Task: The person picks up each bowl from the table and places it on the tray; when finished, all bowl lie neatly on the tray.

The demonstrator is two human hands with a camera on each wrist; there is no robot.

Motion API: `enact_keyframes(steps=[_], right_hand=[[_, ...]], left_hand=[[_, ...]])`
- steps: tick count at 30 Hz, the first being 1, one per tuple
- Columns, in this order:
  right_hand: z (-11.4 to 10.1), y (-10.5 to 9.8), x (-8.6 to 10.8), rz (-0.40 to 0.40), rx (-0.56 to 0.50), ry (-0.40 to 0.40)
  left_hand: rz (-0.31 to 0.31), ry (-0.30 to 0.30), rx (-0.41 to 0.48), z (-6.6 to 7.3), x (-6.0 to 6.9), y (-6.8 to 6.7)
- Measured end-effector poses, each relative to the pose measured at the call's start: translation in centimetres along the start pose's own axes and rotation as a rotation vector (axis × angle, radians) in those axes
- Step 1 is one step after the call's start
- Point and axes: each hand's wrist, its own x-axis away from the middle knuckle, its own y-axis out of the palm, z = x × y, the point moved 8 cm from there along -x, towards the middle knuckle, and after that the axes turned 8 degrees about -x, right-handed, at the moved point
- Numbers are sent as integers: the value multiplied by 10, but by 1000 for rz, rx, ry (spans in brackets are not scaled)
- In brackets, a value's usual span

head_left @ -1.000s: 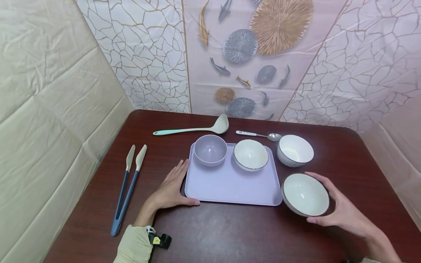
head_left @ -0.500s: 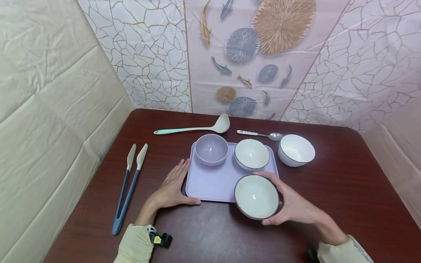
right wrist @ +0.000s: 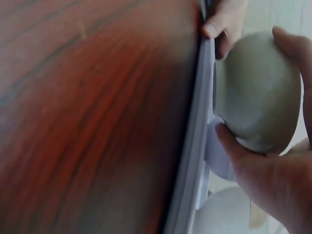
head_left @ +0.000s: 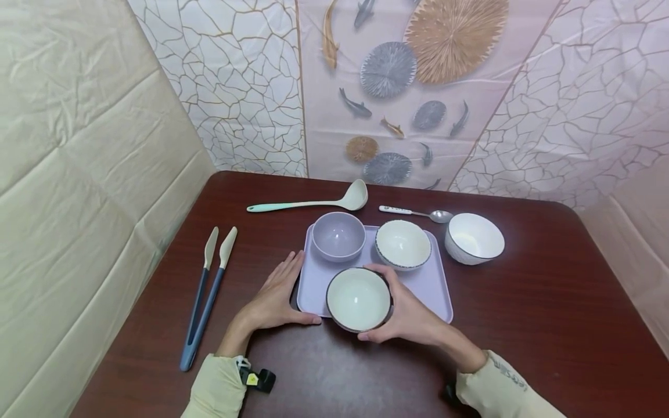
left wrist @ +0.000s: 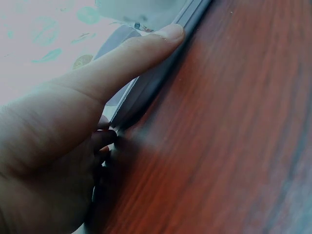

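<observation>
The pale bowl [head_left: 359, 299] has a smooth whitish-green inside, a thin dark rim and a rounded, greyish outer wall; it is at the near side of the lavender tray [head_left: 430, 290], and whether its base touches the tray cannot be told. The right hand [head_left: 410, 316] has its grip clamped on the bowl's right side. The left hand [head_left: 276, 297] has its grip apart, fingers along the tray's left edge, thumb at the near edge. Dark lettering on the right sleeve [head_left: 502, 397] is unreadable, as are tiny marks on the handle of the spoon [head_left: 395, 209]. A purple bowl [head_left: 338, 237] and a speckle-rimmed bowl [head_left: 403, 244] sit on the tray's far half; a textured white bowl [head_left: 473, 239] stands to the right on the red-brown worktop [head_left: 334, 377].
</observation>
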Motion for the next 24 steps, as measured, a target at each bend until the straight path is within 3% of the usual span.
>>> enact_keyframes(steps=[8, 15, 24], right_hand=[[8, 2, -14, 107, 9, 23], [10, 6, -19, 135, 48, 29], [-24, 14, -20, 147, 35, 35]], left_hand=[[-9, -7, -7, -1, -1, 2], [-10, -7, -10, -2, -1, 1], [-12, -2, -9, -2, -1, 1]])
